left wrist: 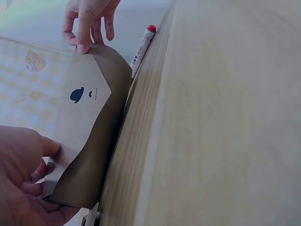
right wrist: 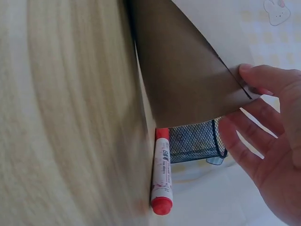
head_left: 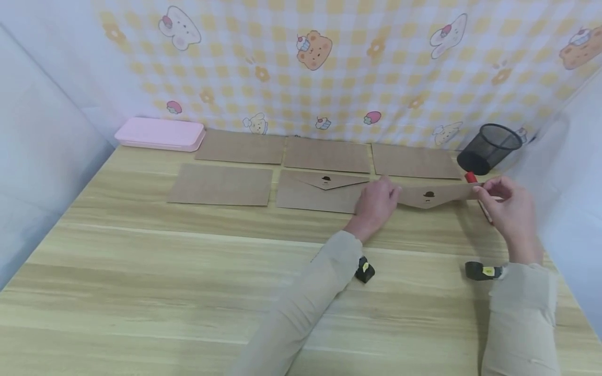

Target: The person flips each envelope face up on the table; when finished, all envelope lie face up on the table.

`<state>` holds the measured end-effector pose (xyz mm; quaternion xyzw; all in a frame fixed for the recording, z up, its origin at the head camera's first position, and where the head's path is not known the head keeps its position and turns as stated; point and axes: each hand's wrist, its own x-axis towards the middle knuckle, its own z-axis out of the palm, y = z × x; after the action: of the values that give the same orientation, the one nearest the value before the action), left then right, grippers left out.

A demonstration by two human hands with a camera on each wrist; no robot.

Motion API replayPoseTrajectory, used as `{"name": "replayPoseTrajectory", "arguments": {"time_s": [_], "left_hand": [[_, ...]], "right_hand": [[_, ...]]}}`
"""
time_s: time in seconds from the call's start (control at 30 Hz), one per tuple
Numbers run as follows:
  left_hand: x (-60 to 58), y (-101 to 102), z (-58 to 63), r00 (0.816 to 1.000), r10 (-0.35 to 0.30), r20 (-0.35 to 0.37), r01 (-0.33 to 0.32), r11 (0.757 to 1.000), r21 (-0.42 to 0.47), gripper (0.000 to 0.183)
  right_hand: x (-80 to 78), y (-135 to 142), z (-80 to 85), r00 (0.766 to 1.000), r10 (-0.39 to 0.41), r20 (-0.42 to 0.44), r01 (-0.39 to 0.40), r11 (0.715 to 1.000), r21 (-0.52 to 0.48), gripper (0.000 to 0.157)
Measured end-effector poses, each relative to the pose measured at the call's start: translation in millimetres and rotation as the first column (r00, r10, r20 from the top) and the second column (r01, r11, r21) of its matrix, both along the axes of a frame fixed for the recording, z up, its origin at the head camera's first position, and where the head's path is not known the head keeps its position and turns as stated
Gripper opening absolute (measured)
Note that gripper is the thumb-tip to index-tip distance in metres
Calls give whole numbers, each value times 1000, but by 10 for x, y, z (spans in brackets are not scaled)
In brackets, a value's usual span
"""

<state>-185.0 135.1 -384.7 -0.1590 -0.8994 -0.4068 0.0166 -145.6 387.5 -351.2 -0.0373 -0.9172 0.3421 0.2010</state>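
A brown kraft envelope [head_left: 429,196] is tilted up off the table at the right, its pointed flap facing me with a black hat and moustache print. My left hand [head_left: 376,204] grips its left end, thumb on the flap side and fingers behind, as the left wrist view shows. With thumb and fingers my right hand [head_left: 513,211] pinches the top right corner. In the right wrist view, a white marker with red ends [right wrist: 162,172] lies below the envelope's right edge. Beside my left hand lies another envelope [head_left: 310,197], flap side up, with the same print.
Along the back lie three plain brown envelopes, left [head_left: 240,147], middle [head_left: 326,155] and right [head_left: 416,161]. Another [head_left: 221,185] lies at the front left. A pink case [head_left: 160,133] stands at the back left, a black mesh pen holder [head_left: 491,148] at the back right. Patterned cloth [head_left: 282,68] hangs behind.
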Motion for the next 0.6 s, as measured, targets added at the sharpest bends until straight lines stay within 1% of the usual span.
{"name": "replayPoseTrajectory", "arguments": {"time_s": [0.1, 0.17, 0.23, 0.4, 0.6], "left_hand": [[6, -5, -1, 1000, -8, -14, 8, 1000, 7, 34], [8, -5, 1, 1000, -11, -28, 11, 1000, 1, 35], [6, -1, 2, 999, -18, -38, 18, 1000, -4, 36], [4, 5, -6, 998, -42, -54, 41, 999, -9, 38], [7, 0, -13, 996, -52, -71, 53, 999, 14, 38]], "right_hand": [[-15, -17, -15, 999, -21, -24, 21, 1000, -8, 11], [-17, -21, -21, 999, -32, -37, 31, 999, -8, 8], [-16, -23, -25, 999, -23, -36, 22, 1000, -8, 10], [-11, -30, -40, 999, 29, -29, -29, 999, -16, 24], [-15, -14, -51, 998, 57, -7, -58, 998, -28, 23]]}}
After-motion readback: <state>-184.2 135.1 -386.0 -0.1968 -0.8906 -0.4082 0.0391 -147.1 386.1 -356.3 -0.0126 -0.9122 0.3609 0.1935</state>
